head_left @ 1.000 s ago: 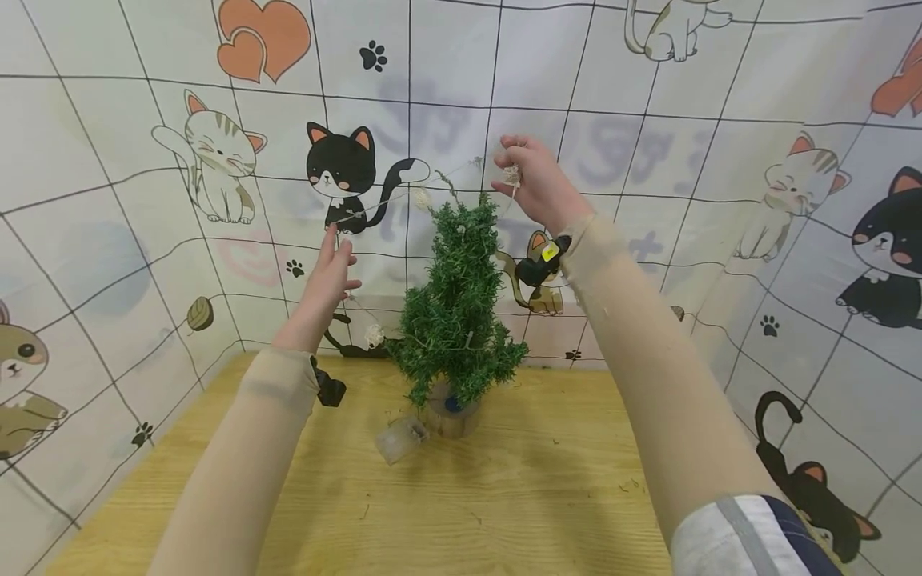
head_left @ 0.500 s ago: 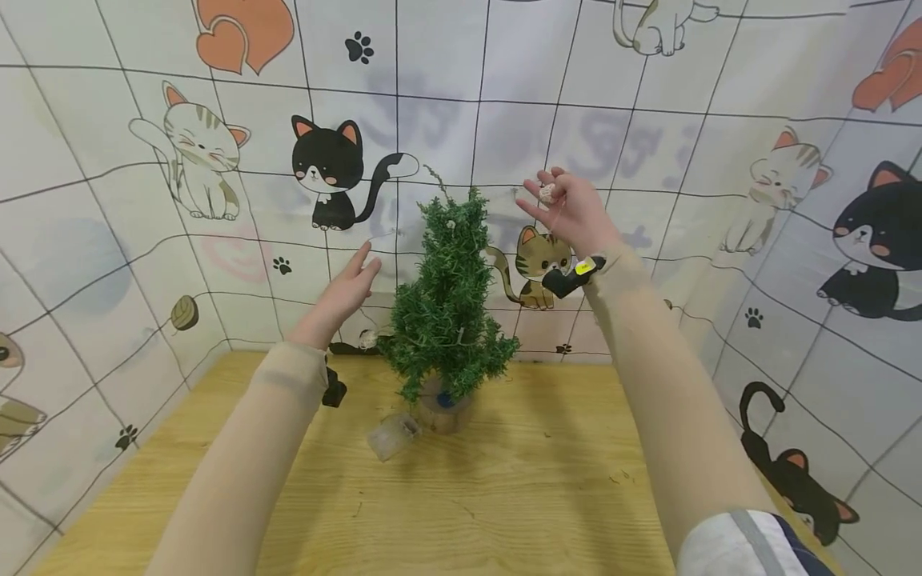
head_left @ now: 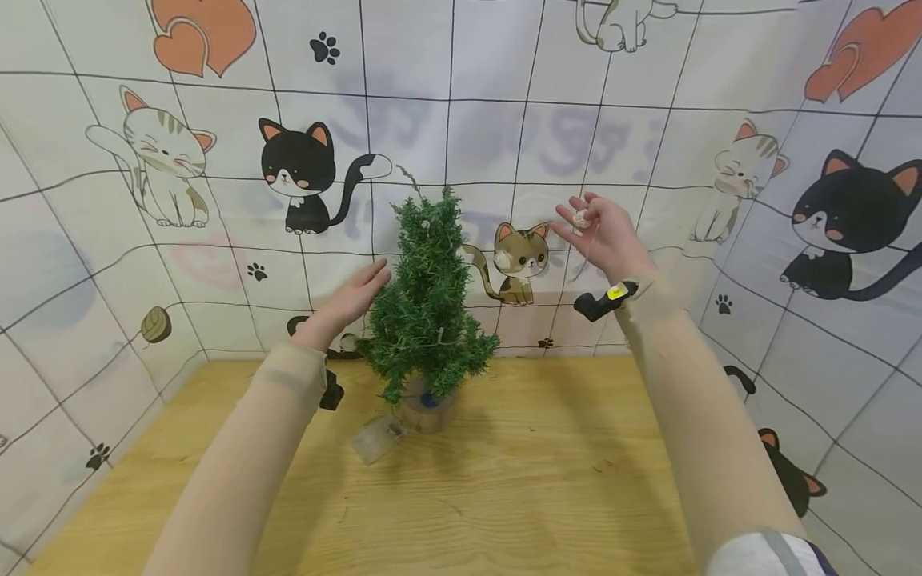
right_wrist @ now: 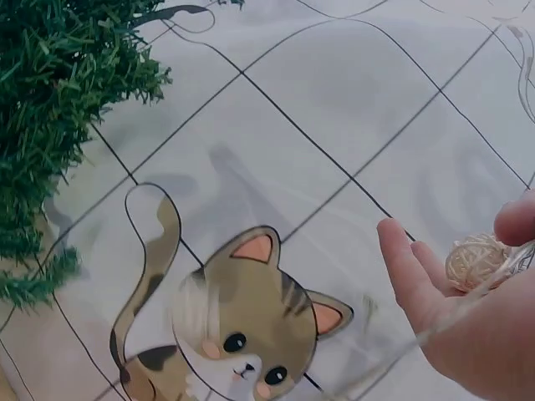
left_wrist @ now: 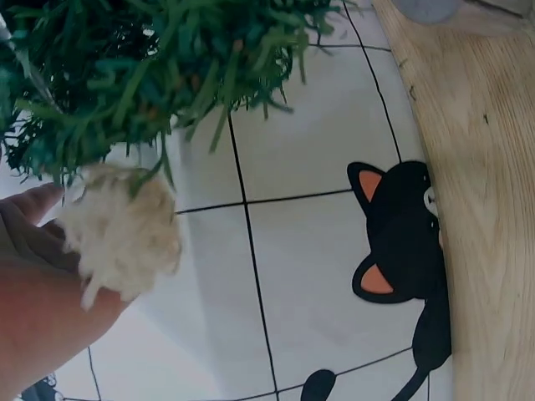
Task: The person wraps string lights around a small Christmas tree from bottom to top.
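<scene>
A small green artificial tree [head_left: 428,296] stands upright on a round wooden base [head_left: 426,412]. My left hand [head_left: 353,298], fingers extended, is at the tree's left side; whether it touches the branches I cannot tell. Below it a pale woven ball [left_wrist: 121,234] hangs against the lower branches, large in the left wrist view. Right of the tree, up by the wall, my right hand [head_left: 608,236] holds another woven ball [right_wrist: 476,263] between thumb and curled fingers, the other fingers spread. A thin pale string [right_wrist: 451,317] runs from it past the palm.
A clear plastic box [head_left: 378,438] lies on the wooden table [head_left: 519,496] by the base. Behind stands a white wall covering [head_left: 475,64] printed with cats. A thin bare sprig [head_left: 410,180] sticks up from the treetop.
My right hand has moved right and down, away from the treetop, with the woven ball. The left hand has come in closer to the tree; the string no longer shows at its fingertips.
</scene>
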Demonstrator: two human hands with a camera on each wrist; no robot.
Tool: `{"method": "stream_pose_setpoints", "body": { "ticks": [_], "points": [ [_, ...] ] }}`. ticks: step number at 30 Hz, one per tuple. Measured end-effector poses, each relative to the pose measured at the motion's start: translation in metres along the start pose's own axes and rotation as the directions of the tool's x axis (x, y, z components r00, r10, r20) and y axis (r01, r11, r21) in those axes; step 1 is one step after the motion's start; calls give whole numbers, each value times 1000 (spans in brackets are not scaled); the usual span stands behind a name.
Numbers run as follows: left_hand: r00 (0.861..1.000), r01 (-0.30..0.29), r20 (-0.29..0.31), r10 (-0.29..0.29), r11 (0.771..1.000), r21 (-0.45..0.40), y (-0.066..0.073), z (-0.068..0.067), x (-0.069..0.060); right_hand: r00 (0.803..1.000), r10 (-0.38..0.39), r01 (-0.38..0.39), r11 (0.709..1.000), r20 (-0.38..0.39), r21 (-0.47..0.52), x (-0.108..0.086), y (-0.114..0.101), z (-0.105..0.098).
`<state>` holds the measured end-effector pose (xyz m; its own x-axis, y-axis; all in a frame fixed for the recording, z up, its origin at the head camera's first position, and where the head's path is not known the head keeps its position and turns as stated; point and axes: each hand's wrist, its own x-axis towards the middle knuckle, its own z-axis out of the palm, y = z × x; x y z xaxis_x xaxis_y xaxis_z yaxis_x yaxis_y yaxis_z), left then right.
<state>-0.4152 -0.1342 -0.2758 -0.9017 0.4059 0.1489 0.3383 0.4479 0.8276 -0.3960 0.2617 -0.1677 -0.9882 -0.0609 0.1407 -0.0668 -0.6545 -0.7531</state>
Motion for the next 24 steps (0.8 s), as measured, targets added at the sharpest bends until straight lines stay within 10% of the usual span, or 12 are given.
{"method": "stream_pose_setpoints", "body": {
  "ticks": [14, 24],
  "points": [
    [998, -1, 58, 4, 998, -59, -8, -4, -5, 997, -70, 76, 984, 42, -159, -46, -32, -16],
    [977, -167, -146, 157, 984, -62, 29, -23, -51, 978, -94, 136, 965, 189, -222, -101, -40, 2]
  ]
}}
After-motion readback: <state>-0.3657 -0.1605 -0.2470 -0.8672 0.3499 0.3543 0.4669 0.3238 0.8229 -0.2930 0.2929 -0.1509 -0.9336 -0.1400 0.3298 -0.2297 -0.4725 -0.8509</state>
